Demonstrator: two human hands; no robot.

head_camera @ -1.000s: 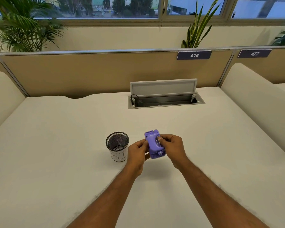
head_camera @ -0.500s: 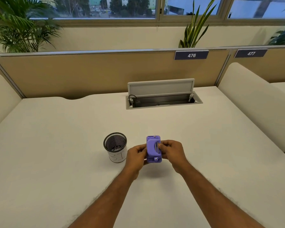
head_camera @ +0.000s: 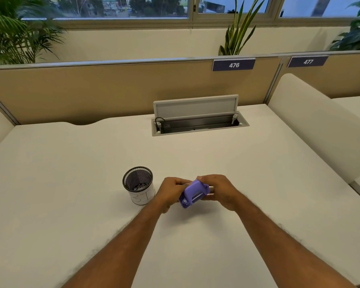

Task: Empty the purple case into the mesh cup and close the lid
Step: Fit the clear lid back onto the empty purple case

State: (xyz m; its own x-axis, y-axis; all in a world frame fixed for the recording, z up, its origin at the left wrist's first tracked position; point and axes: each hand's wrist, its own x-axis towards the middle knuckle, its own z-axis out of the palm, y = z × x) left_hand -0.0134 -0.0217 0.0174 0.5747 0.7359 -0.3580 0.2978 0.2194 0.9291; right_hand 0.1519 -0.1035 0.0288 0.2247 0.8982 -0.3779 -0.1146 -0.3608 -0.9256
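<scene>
A small purple case (head_camera: pixel 193 194) is held between both hands just above the white desk, tilted with its near end down to the left. My left hand (head_camera: pixel 172 192) grips its left side and my right hand (head_camera: pixel 220 190) covers its top right end. The black mesh cup (head_camera: pixel 138 185), with a white label around its lower half, stands upright to the left of my left hand, a short gap apart. Small pale pieces lie at the cup's bottom. I cannot tell whether the case's lid is open.
An open cable hatch (head_camera: pixel 197 119) with a raised grey flap sits in the desk at the back. A tan partition (head_camera: pixel 104 90) runs behind it. A padded cream divider (head_camera: pixel 320 125) borders the desk on the right.
The case has turned from upright to tilted, its top leaning right under my right hand. Both hands have stayed beside the cup.
</scene>
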